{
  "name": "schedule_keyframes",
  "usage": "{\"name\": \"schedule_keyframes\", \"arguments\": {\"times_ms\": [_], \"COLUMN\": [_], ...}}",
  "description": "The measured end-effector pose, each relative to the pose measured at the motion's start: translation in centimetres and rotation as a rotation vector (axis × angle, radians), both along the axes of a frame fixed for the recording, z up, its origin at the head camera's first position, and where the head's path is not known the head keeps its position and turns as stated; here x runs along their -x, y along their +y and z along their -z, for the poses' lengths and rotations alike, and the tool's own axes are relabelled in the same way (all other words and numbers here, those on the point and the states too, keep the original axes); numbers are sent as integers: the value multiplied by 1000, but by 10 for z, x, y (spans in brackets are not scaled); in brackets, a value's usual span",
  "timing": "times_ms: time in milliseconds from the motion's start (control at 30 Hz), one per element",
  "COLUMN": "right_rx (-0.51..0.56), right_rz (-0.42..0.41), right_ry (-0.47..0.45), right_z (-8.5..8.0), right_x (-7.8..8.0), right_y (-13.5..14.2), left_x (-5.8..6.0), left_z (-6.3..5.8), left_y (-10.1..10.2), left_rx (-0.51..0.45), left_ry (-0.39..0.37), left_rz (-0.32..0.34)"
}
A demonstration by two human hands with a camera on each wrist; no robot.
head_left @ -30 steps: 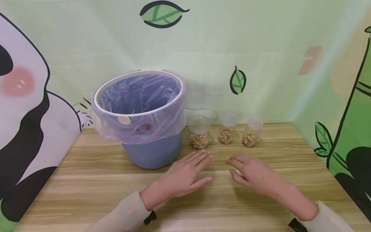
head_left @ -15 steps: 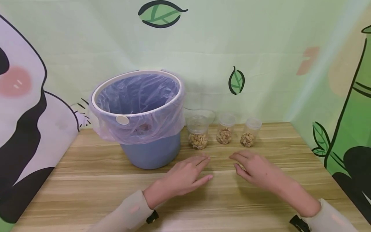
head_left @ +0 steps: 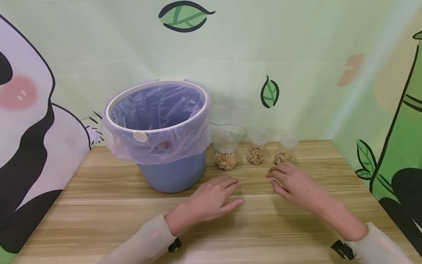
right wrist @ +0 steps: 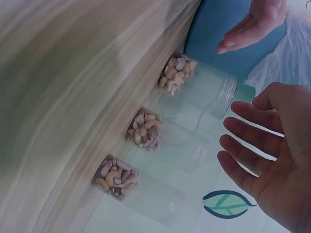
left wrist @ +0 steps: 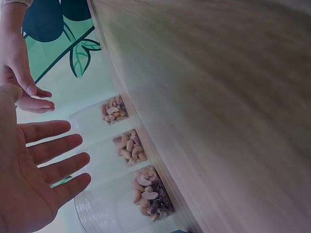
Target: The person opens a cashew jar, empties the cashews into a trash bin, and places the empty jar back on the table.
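Note:
Three clear lidded jars partly filled with cashews stand in a row at the back of the table: a wider left jar (head_left: 225, 152), a middle jar (head_left: 256, 148) and a right jar (head_left: 286, 148). My left hand (head_left: 209, 198) hovers palm down in front of the wider jar, fingers extended and holding nothing. The right hand (head_left: 293, 183) is just in front of the right jar, fingers loosely bent, with nothing in it. In the right wrist view a gap shows between that hand (right wrist: 272, 145) and the jars. The right jar's base is partly hidden by the hand in the head view.
A blue bucket (head_left: 171, 176) with a pale rim and a translucent pink liner bag (head_left: 158, 150) stands left of the jars. Behind the wooden table (head_left: 115, 220) hangs a green cloth backdrop (head_left: 237, 44) with leaf and panda prints. A thin cord (head_left: 227, 125) runs behind the jars.
My right hand has moved right and forward, closer to the right jar. The left hand has drawn back slightly from the wider jar. The jars and bucket stay in place.

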State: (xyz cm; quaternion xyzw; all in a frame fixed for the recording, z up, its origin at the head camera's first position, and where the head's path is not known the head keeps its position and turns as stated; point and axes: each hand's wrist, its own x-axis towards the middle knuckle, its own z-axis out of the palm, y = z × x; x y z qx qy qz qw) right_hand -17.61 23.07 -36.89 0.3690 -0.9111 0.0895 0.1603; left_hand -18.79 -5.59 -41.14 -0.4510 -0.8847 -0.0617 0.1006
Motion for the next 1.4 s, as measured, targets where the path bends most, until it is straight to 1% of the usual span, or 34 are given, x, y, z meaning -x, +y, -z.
{"name": "schedule_keyframes", "arguments": {"times_ms": [67,267,367,533,667,833,900,1033,1133,1267,1400], "right_rx": [-8,-8,-7,-10,-1,13,15,26,26,-2,-35], "right_rz": [12,45,51,71,114,163,166,146,135,162,195], "right_ry": [1,-1,1,9,-18,-73,-79,-74,-71,-99,-110], "right_z": [-2,-5,-6,-7,-9,-14,-15,-18,-20,-25,-30], "right_x": [2,7,8,9,10,12,13,16,20,25,30], "right_y": [2,10,12,17,20,23,25,27,29,33,40], "left_x": [1,7,10,13,15,18,19,22,23,27,32], "left_z": [0,1,1,0,0,-2,-4,-5,-7,-8,-7], "left_y": [1,9,13,21,28,35,36,38,40,46,56], "left_rx": [-4,-51,-72,-96,-87,-86,-90,-77,-60,-35,-23], "left_ry": [8,-5,-4,20,34,18,16,23,-4,-43,-54], "left_rz": [1,4,18,53,59,57,61,61,48,20,18]}}
